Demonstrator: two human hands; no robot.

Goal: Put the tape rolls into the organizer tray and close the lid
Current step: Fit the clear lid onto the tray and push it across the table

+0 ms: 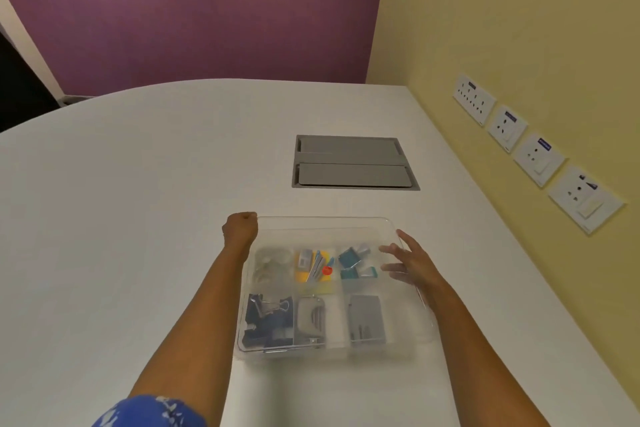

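On the white table (138,218) sat the clear organizer tray (332,352), and we held its clear lid (325,229) over it. Our left hand (240,230) was curled tight on the lid's far left corner, while our right hand (410,262) lay on its right side with fingers spread wide. The tape rolls (272,262) seemed to be in the back left box, but it was blurry.

Both arms stretched fwd, left hand (240,230) curled into loose fist, knuckles up, right hand (410,262) spread flat, fingers (389,250) splayed pointing left, palm down
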